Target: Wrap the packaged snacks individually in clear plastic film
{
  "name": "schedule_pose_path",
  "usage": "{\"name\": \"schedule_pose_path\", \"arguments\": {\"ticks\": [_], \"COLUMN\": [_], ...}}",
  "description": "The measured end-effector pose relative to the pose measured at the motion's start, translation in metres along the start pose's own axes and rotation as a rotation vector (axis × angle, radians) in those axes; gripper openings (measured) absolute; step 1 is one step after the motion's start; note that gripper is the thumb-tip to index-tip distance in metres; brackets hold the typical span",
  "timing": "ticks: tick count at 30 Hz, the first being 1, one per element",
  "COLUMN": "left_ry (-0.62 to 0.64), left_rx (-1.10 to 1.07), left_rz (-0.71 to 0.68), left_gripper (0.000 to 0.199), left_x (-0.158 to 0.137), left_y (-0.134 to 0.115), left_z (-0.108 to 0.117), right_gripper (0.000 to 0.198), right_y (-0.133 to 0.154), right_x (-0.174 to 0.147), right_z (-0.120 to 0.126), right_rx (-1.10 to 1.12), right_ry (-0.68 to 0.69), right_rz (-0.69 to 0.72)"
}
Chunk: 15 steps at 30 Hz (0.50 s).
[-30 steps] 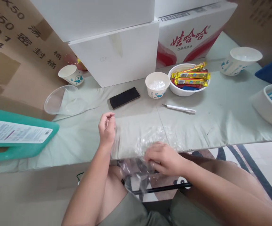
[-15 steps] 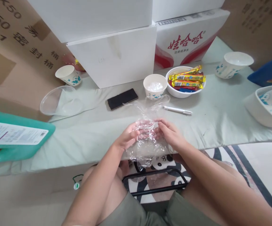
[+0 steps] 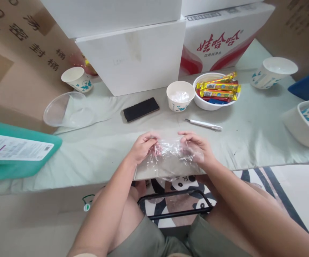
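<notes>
One piece of clear plastic film (image 3: 170, 147) spanned the pinching left hand (image 3: 142, 147) and loosely grasping right hand (image 3: 201, 147) above the table (image 3: 253, 141); no longer trailing toward the paper cup (image 3: 176, 106), it was gathered in, better controlled.

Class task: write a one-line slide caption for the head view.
Left hand and right hand handle clear plastic film near a phone and white pen.
</notes>
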<state>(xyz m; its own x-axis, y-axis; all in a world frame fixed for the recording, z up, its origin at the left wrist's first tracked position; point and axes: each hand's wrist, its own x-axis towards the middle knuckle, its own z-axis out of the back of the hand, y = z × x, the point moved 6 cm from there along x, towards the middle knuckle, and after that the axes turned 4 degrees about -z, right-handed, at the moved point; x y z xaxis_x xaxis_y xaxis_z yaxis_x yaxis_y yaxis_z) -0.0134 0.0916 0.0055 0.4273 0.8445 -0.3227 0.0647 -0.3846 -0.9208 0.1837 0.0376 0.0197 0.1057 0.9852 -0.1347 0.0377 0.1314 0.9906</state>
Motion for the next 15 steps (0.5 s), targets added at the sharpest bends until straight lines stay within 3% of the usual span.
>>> {"name": "schedule_pose_path", "arguments": {"ticks": [5,9,12,15], "left_ry": [-0.050,-0.040,-0.125,-0.132], "left_rx": [-0.044,-0.094,0.029,0.113], "left_rz": [-0.055,-0.129,-0.204,-0.208], "left_gripper": [0.010,0.030,0.023,0.025], "left_x": [0.005,0.005,0.004,0.005], "left_y": [-0.006,-0.012,-0.015,-0.012], "left_z": [0.007,0.009,0.014,0.014], "right_gripper": [0.012,0.014,0.018,0.050], "right_y": [0.008,-0.004,-0.010,-0.011], "right_x": [0.003,0.007,0.010,0.010], "right_z": [0.008,0.012,0.011,0.008], "right_rx": [0.017,0.056,0.115,0.091], "right_ry": [-0.104,-0.118,-0.086,-0.050], "right_rz": [0.012,-0.043,-0.048,-0.094]}}
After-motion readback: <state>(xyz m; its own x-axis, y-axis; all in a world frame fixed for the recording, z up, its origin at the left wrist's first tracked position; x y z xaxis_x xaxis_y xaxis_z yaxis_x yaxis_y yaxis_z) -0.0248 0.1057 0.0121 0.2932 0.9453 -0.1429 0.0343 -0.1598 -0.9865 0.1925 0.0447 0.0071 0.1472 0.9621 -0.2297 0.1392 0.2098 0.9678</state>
